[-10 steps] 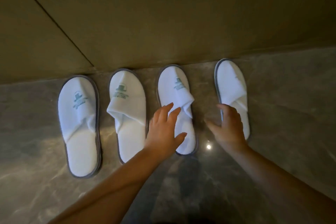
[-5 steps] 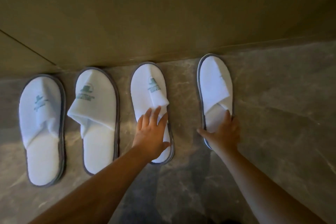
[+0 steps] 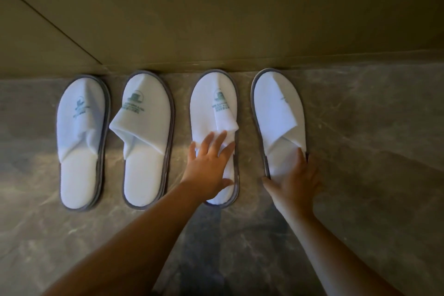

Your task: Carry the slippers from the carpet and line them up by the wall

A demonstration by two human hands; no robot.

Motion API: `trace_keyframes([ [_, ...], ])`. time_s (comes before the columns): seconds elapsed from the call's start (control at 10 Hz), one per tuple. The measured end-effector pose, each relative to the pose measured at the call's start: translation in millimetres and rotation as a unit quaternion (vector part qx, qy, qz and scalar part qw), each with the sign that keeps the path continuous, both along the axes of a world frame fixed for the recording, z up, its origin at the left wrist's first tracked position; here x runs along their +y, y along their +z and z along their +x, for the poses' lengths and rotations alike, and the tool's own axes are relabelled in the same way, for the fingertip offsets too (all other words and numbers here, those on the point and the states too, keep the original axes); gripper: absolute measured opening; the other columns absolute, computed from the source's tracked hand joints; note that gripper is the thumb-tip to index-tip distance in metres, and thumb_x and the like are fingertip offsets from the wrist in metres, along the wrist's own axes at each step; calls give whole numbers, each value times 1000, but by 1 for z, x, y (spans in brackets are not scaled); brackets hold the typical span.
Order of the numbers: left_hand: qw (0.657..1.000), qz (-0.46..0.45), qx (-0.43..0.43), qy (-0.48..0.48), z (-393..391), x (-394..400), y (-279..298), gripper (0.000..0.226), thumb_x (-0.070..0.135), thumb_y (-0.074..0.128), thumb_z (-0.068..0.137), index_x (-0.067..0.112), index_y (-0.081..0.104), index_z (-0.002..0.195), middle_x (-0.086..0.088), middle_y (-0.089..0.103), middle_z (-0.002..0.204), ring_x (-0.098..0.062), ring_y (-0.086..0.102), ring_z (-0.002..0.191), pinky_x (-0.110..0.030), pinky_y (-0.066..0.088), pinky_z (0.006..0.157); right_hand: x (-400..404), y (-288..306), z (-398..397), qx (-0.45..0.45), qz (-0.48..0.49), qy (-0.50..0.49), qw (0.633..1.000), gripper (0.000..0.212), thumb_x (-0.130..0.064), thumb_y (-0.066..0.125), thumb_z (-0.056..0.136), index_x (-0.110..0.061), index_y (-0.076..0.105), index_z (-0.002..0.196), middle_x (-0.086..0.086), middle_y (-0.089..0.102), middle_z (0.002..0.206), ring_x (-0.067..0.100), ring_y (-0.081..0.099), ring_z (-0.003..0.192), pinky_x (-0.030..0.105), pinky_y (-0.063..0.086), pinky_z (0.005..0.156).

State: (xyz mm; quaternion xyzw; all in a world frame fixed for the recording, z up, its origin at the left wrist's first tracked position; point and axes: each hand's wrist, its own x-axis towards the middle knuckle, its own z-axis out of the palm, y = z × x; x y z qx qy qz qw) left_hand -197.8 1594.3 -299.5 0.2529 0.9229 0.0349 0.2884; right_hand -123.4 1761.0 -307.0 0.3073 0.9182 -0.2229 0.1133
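Observation:
Several white slippers with grey soles lie side by side on the marble floor, toes at the foot of the wall (image 3: 240, 19). The far-left slipper (image 3: 80, 142) and the second slipper (image 3: 146, 142) lie untouched. My left hand (image 3: 209, 166) rests flat on the third slipper (image 3: 211, 108), fingers spread over its crumpled upper. My right hand (image 3: 294, 180) covers the heel of the rightmost slipper (image 3: 276, 113), thumb at its left edge and fingers along its right edge.
The grey marble floor (image 3: 372, 151) stretches to the right of the row and toward me. A seam in the wall panelling (image 3: 50, 24) runs diagonally down to the floor above the far-left slipper.
Both hands have moved forward onto the two right-hand slippers. The rightmost slipper has straightened and sits closer to the wall. The view has shifted sideways.

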Motion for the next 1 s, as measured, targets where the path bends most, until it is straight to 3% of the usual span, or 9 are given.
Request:
trace_keyframes([
  [0.6, 1000, 7, -2, 6, 0, -1, -2, 86, 57, 53, 74, 28, 3, 139, -1, -8, 155, -29, -10, 141, -57, 0, 111, -1, 1, -4, 9, -14, -35, 999, 103, -39, 79, 58, -11, 22, 139, 22, 29, 145, 39, 29, 129, 54, 29, 103],
  [0.8, 1000, -6, -13, 16, -1, 2, 7, 85, 57, 52, 75, 29, 4, 139, -1, -6, 155, -29, -9, 141, -57, -5, 110, -2, 7, -6, -28, -15, -26, 999, 101, -47, 73, 64, -12, 17, 141, 21, 22, 148, 38, 25, 132, 51, 25, 107],
  [0.9, 999, 21, -14, 29, -9, 9, 39, 80, 57, 50, 75, 30, 10, 138, -1, 0, 155, -30, -4, 141, -55, -4, 111, -1, 33, -11, 3, -53, -29, 998, 92, -54, 65, 66, -17, 23, 139, 14, 28, 147, 32, 30, 132, 48, 29, 107],
  [1.0, 982, 177, -38, 44, -2, 2, 88, 61, 61, 49, 72, 36, 33, 126, -2, 35, 145, -22, 35, 129, -45, 28, 107, 12, 81, 13, 109, -226, -11, 968, 67, -66, 61, 61, -42, 43, 122, -26, 47, 129, 6, 49, 117, 24, 44, 97],
])
